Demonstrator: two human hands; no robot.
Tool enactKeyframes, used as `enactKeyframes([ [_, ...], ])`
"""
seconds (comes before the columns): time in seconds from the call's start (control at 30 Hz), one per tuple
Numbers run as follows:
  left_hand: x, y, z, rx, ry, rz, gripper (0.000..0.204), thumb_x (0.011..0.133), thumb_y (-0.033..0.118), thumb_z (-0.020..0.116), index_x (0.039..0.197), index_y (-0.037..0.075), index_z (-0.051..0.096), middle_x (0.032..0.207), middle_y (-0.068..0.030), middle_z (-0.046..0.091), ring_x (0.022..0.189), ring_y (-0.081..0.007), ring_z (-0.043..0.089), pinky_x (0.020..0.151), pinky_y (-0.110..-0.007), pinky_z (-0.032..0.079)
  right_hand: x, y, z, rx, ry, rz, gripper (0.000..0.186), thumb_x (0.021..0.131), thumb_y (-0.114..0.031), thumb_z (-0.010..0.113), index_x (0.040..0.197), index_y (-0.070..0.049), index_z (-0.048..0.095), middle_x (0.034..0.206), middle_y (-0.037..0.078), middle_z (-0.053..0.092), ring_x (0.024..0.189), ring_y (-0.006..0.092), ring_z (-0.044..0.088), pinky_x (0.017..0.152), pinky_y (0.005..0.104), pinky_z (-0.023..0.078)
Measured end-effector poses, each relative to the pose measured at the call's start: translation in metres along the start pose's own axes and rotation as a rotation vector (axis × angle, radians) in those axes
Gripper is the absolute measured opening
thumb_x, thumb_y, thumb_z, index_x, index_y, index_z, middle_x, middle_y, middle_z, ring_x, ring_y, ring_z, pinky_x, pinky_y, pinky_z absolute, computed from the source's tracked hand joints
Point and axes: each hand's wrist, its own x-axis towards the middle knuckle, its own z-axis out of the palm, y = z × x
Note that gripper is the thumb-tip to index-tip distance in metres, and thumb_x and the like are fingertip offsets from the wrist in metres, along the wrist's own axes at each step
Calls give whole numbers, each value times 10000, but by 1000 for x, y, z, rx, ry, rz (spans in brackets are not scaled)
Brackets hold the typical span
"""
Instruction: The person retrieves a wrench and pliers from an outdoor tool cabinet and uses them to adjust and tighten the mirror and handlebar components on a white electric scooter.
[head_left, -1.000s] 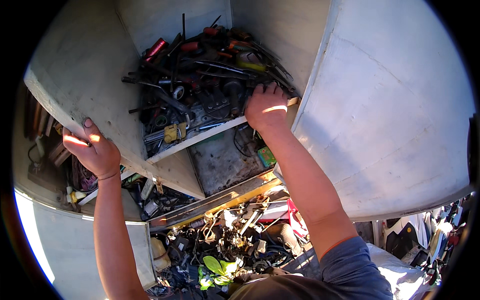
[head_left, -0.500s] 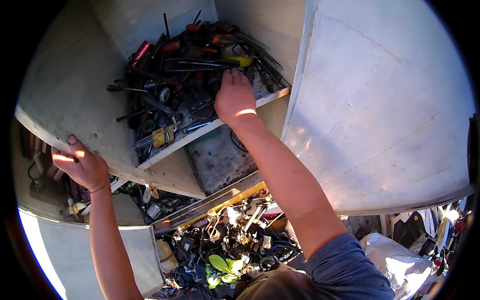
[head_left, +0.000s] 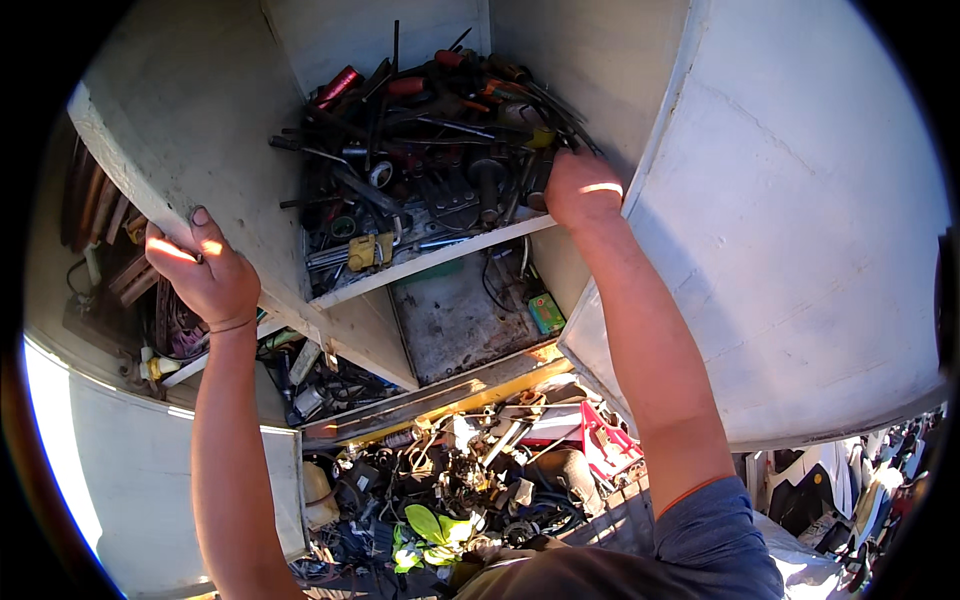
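My left hand (head_left: pixel 205 268) is closed round the front edge of an upright pale metal panel (head_left: pixel 190 130), thumb on the near face. At the right end of a cabinet shelf (head_left: pixel 420 265), my right hand (head_left: pixel 582 192) reaches in among hand tools, close to the side wall. Its fingertips are hidden, and a dark piece lies just left of it. Heaped on the shelf are dark and red-handled tools (head_left: pixel 405 88), a red cylinder (head_left: pixel 337 87), long thin rods and a small yellow block (head_left: pixel 370 251).
Below the shelf is a compartment with a green box (head_left: pixel 545 313) and a dark cable. A large pale door (head_left: pixel 800 220) stands at the right. Mixed scrap and cables (head_left: pixel 440 480) with a bright green leafy thing (head_left: pixel 435 528) lie beneath. Pieces of wood (head_left: pixel 100 215) are at the far left.
My right hand has moved right along the shelf, from its middle to the right end. My left hand stays on the panel edge. The whole view has shifted, bringing the green box into sight.
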Motion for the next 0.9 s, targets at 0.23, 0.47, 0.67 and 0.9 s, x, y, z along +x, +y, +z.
enactKeyframes([
  [0.23,3,7,5,-95,-20,43,537,1094,246,650,1448,-74,403,1314,-237,561,1124,-296,586,988,-427,507,50,30,34,-158,76,15,311,1036,-134,583,1303,-59,724,1280,183,771,1166,367,771,905,505,641],
  [0.47,2,13,-1,-62,-42,24,506,1086,186,644,1442,-75,396,1304,-227,580,1123,-280,603,982,-420,515,66,34,63,-163,288,-85,222,1040,-172,579,1198,-31,646,1200,189,742,1076,386,773,815,513,653],
  [0.67,5,4,5,-22,16,121,567,1050,243,704,1450,-25,405,1150,-241,721,994,-387,749,882,-443,588,79,40,80,-92,330,-19,206,1055,-187,549,1179,-25,574,1187,202,704,1069,398,757,831,524,646],
  [0.9,4,1,-2,2,5,108,577,1048,235,708,1454,-27,391,1199,-246,697,1032,-378,738,906,-443,578,39,12,53,242,264,118,301,1035,-235,575,1286,-69,566,1184,262,747,1102,484,727,910,583,600],
])
